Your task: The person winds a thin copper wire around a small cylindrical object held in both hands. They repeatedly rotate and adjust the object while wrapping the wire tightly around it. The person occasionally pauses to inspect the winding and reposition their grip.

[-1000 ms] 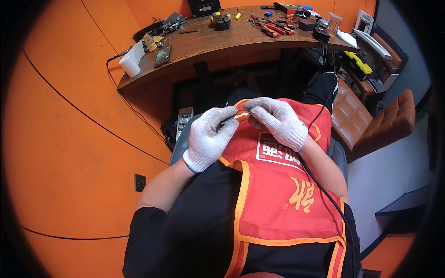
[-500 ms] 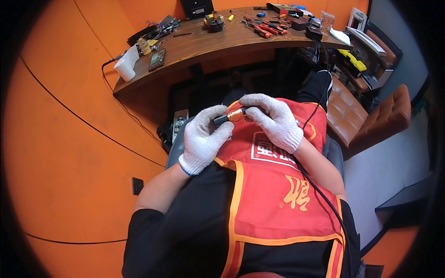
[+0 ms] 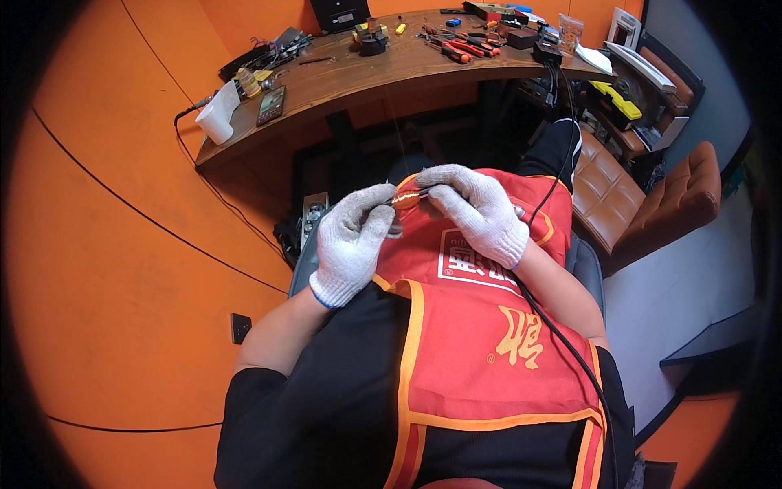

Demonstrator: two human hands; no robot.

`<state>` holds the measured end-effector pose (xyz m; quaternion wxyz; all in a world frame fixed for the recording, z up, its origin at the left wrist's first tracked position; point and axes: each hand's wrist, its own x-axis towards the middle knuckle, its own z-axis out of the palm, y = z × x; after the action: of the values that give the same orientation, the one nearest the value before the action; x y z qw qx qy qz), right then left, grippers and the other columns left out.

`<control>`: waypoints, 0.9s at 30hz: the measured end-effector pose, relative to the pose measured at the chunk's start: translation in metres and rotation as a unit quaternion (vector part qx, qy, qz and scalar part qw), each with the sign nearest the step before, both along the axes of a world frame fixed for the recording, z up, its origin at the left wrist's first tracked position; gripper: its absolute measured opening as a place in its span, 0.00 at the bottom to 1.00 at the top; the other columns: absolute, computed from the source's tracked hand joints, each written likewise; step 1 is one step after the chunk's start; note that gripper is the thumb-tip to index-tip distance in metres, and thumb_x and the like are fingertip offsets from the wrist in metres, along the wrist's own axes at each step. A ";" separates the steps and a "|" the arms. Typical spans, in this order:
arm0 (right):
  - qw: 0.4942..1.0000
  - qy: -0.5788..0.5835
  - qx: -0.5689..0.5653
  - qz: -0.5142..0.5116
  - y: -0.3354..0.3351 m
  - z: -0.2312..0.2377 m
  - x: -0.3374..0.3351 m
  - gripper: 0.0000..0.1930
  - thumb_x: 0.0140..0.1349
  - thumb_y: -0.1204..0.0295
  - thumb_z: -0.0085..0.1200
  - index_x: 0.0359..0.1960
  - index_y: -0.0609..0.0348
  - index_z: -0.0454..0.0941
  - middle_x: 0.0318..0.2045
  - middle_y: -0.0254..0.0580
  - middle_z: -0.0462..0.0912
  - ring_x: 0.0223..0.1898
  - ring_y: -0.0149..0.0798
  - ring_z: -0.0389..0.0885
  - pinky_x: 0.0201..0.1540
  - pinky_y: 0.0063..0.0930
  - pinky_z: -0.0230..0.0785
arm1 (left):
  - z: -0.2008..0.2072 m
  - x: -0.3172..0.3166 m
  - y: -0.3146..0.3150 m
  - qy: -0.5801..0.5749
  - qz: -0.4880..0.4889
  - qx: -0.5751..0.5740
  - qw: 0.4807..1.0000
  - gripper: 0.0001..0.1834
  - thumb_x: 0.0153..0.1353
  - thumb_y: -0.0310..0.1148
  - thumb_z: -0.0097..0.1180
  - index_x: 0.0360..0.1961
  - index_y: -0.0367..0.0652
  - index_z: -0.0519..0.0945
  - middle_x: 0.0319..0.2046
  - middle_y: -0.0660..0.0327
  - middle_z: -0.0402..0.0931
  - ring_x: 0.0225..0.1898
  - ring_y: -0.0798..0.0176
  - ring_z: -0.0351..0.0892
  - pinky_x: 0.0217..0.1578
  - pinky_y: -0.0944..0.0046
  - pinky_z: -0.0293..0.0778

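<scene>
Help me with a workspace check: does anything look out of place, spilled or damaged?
Nothing looks spilled or damaged. Only mild clutter stands out on the desk: red-handled tools lie heaped toward the right, and a white roll sits at the left edge. The coppery coil is partly covered by the hands.

Wooden desk [image 3: 350, 77], red-handled pliers [image 3: 461, 56]; brown chair [image 3: 656, 208]

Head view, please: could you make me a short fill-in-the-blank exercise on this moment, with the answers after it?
1. The gloves on the left hand and the right hand are ____ in colour.
2. The copper-coloured winding is between the left hand and the ____ hand.
3. The main colour of the apron is ____.
4. The paper roll is near the table's ____ end in the picture.

Missing words: white; right; red; left.
</scene>
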<state>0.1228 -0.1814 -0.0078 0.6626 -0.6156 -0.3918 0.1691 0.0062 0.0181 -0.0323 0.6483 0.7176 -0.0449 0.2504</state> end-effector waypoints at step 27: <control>0.993 -0.073 -0.083 -0.050 0.005 -0.008 0.005 0.14 0.75 0.70 0.61 0.57 0.65 0.83 0.43 0.39 0.88 0.41 0.27 0.84 0.48 0.22 0.77 | 0.001 0.007 0.009 -0.056 0.060 0.130 0.988 0.14 0.68 0.16 0.60 0.53 0.33 0.84 0.52 0.56 0.81 0.54 0.63 0.84 0.57 0.65 0.80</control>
<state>0.1279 -0.1769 -0.0156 0.5868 -0.6979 -0.3921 0.1219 0.0133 0.0275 -0.0314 0.5299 0.7818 -0.0701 0.3211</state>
